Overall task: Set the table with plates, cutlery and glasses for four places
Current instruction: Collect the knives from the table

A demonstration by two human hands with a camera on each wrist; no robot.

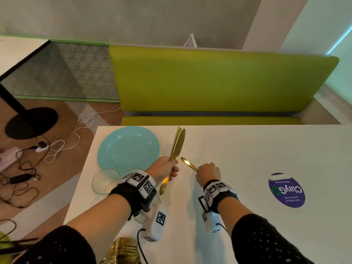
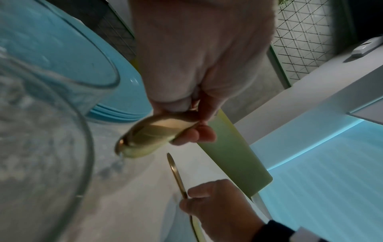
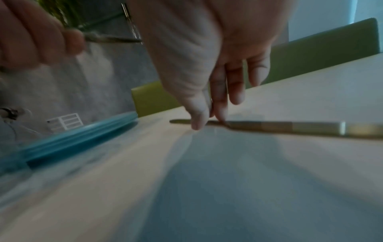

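Note:
A stack of turquoise plates (image 1: 128, 147) sits at the far left corner of the white table (image 1: 247, 149), with a clear glass (image 1: 105, 181) just in front of it. My left hand (image 1: 172, 168) grips a bundle of gold cutlery (image 1: 178, 143), wide ends pointing up and away beside the plates. In the left wrist view its other ends (image 2: 153, 135) stick out below my fingers. My right hand (image 1: 200, 171) pinches a single gold cutlery piece (image 1: 188, 164). In the right wrist view this piece (image 3: 279, 127) lies flat on the table under thumb and index finger (image 3: 199, 117).
A green bench (image 1: 209, 82) runs along the table's far side. A purple round sticker (image 1: 286, 189) is on the table at the right. A ribbed gold container (image 1: 122, 252) stands at the near edge. Cables (image 1: 38, 159) and a black table base (image 1: 30, 121) lie on the floor to the left.

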